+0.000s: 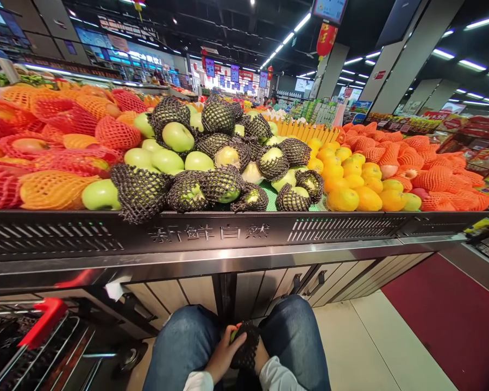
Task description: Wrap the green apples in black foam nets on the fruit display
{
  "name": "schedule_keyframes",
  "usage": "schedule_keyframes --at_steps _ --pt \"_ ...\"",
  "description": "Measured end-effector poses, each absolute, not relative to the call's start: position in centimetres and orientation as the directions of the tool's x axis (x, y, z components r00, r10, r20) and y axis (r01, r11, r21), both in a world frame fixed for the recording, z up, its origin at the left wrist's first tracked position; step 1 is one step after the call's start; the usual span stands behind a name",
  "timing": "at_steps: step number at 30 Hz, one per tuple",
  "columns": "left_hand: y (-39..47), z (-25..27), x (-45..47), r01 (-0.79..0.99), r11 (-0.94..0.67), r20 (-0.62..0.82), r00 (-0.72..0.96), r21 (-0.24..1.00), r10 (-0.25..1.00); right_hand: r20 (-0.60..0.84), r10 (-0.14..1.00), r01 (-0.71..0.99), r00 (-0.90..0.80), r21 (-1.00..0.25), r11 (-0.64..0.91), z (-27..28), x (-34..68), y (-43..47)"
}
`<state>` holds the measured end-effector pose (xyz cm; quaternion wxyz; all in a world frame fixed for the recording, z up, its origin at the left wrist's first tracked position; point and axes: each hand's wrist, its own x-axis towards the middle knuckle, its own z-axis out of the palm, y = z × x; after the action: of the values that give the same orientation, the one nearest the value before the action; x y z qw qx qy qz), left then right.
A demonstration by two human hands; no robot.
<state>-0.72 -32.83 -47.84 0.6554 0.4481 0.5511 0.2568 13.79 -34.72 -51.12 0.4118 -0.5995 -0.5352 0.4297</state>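
Observation:
Between my knees, both hands hold a green apple point(233, 334) partly covered by a black foam net point(248, 346). My left hand point(224, 352) is closed on the apple's left side, with the thumb across its front. My right hand point(261, 357) is at the net's right side; its fingers are mostly hidden behind the net. Ahead on the display, bare green apples point(178, 137) are piled with others in black foam nets point(140, 191). One netted apple hangs slightly over the front edge.
A black slatted rim point(212, 232) and a metal ledge point(228, 262) front the display. Red-netted fruit point(120, 133) lies left; oranges point(342, 199) and orange-netted fruit point(436, 179) lie right. A cart with a red handle point(44, 321) stands at my left. Cabinet doors point(195, 290) are below.

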Motion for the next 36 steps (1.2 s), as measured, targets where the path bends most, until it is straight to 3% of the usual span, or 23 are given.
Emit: schedule_keyframes --at_steps 6,9,12,17,23,32,36 --pt "-32.0 -47.7 -0.7 -0.052 0.51 -0.503 0.108 0.859 0.858 -0.017 0.999 0.184 0.027 -0.983 -0.022 -51.2 13.2 -34.2" --pt "-31.7 -47.7 -1.1 -0.198 0.535 -0.536 0.057 0.821 0.843 -0.122 0.986 0.152 0.109 -0.979 -0.138 -51.6 13.3 -34.4" --pt "-31.6 -47.1 -1.5 -0.359 0.63 -0.662 0.043 0.688 0.748 -0.17 0.969 0.173 0.18 -0.964 -0.201 -51.2 13.4 -34.7" --pt "-31.4 -46.0 -1.5 -0.495 0.681 -0.746 0.093 0.54 0.659 0.019 0.993 0.33 0.114 -0.944 -0.019 -47.9 13.3 -34.6" --pt "-30.8 -47.0 -1.4 -0.555 0.64 -0.757 0.028 0.532 0.653 0.234 0.959 0.505 0.161 -0.854 0.124 -45.9 13.7 -34.4" --pt "-31.0 -45.3 -1.3 -0.518 0.668 -0.761 0.049 0.534 0.646 0.364 0.918 0.611 0.16 -0.766 0.197 -46.7 13.6 -35.5" --pt "-31.1 -46.2 -1.1 -0.594 0.623 -0.754 0.044 0.508 0.656 0.555 0.815 0.632 0.165 -0.694 0.345 -42.1 11.9 -33.0"
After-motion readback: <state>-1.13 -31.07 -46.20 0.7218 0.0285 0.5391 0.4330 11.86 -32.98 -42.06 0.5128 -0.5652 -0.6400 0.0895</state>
